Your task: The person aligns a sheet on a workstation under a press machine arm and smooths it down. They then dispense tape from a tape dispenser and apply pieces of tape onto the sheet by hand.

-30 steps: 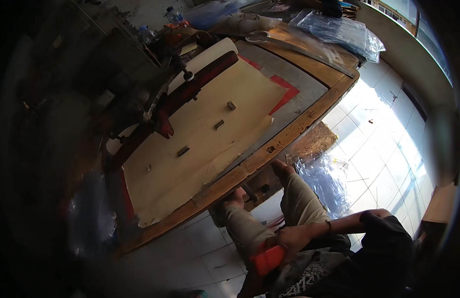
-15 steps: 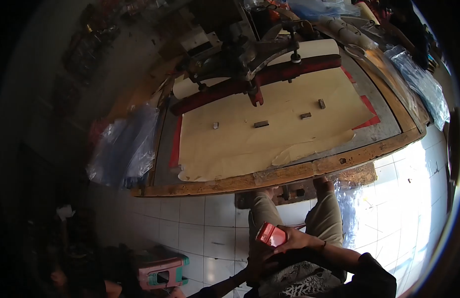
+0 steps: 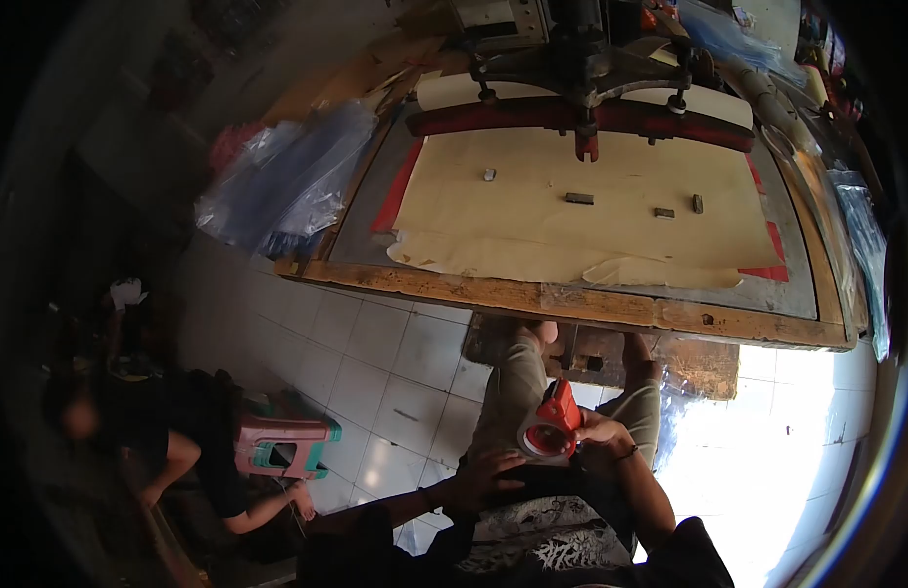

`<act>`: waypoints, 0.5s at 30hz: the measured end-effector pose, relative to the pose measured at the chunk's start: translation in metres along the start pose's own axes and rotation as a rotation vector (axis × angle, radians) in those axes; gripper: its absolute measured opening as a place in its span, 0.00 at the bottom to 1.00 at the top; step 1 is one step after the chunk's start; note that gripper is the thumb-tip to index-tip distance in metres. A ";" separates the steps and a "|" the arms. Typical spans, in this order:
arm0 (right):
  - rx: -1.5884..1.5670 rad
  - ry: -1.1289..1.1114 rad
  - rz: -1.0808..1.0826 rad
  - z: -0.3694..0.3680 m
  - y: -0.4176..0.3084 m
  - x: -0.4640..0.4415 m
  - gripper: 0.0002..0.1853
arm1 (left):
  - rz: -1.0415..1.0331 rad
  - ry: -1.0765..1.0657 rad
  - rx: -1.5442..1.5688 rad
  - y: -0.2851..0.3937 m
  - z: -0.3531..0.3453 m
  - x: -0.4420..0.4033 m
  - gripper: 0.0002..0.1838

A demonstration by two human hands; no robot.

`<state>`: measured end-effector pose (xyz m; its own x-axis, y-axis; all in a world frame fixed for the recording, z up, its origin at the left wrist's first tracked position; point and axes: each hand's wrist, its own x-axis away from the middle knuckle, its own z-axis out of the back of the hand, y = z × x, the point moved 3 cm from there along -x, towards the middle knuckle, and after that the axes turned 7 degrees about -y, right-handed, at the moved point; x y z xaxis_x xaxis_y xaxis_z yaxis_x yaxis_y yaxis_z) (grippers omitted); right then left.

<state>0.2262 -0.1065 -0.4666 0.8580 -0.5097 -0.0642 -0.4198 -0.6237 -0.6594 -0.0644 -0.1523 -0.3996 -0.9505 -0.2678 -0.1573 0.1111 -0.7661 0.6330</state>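
Observation:
A red tape dispenser (image 3: 562,407) with a round ring at its lower end is held over my lap. My right hand (image 3: 599,429) grips it from the right side, fingers closed around its edge. Just left of it, my left hand (image 3: 491,472) is apart from the dispenser, with its fingers spread and nothing visible in them.
Ahead stands a wood-edged table (image 3: 454,282) bearing a tan sheet (image 3: 513,235) with several small metal blocks. A dark press with a red bar (image 3: 454,118) overhangs it. Plastic sheets (image 3: 277,186) lie at left. Another person (image 3: 179,456) sits beside a pink-green stool (image 3: 263,431).
The dispenser has turned so its ring shows. My left hand has come off to the left of it. The view has shifted, bringing the other person further into sight.

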 end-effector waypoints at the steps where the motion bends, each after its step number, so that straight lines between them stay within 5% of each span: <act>1: 0.012 0.031 0.014 -0.005 -0.005 0.000 0.43 | 0.003 -0.001 0.000 0.002 0.001 -0.001 0.41; 15: 0.012 0.084 0.027 -0.022 -0.024 -0.003 0.45 | 0.006 -0.008 0.042 0.011 0.017 -0.010 0.38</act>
<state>0.2266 -0.1031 -0.4342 0.8182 -0.5746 -0.0192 -0.4385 -0.6021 -0.6672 -0.0589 -0.1483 -0.3780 -0.9521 -0.2675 -0.1479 0.1044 -0.7394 0.6651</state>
